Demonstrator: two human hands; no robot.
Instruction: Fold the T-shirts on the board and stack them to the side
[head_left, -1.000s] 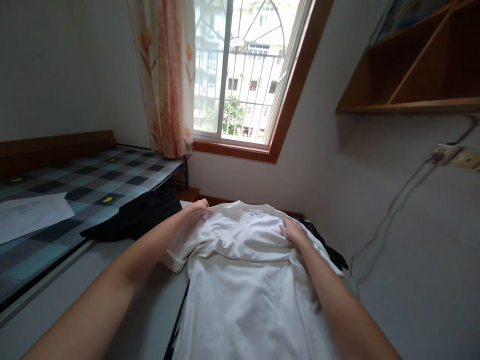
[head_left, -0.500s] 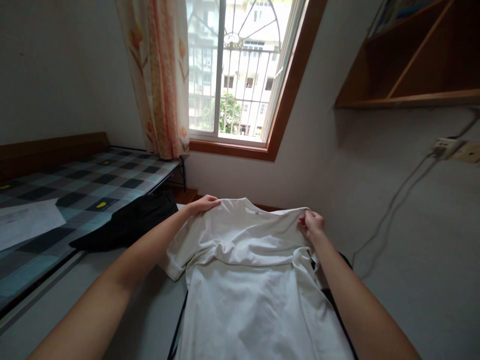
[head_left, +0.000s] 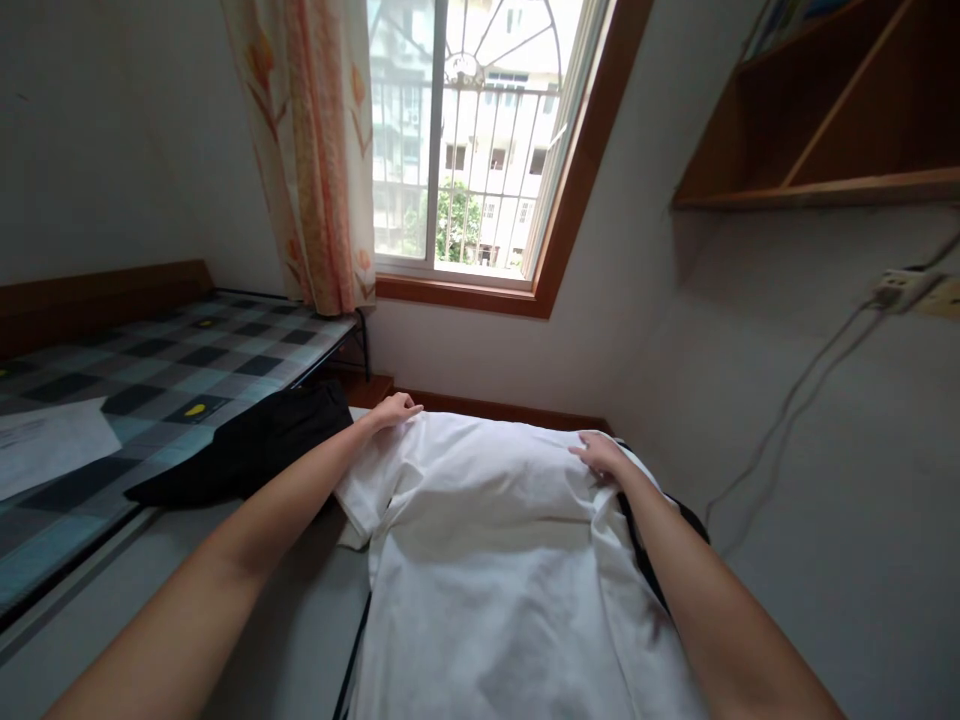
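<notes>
A white short-sleeved T-shirt (head_left: 487, 570) is spread out in front of me, its body towards me and folds across the chest. My left hand (head_left: 396, 410) is at the far left shoulder, its fingers closed on the fabric edge. At the far right shoulder my right hand (head_left: 600, 452) rests on the cloth with its fingers apart. The neckline is out of sight now. Dark material with a black edge (head_left: 649, 560) shows beneath the shirt on the right.
A black piece of cloth (head_left: 247, 450) lies left of the shirt. Beyond it is a bed with a checked cover (head_left: 247, 345) and a paper sheet (head_left: 56, 445). A curtained window (head_left: 480, 150) is ahead; a wooden shelf (head_left: 817, 195) and a plugged-in cable (head_left: 810, 375) are on the right wall.
The shirt's raised collar and shoulders have come down flat. My right hand has loosened its pinch and moved inward and lower; my left hand has shifted slightly left.
</notes>
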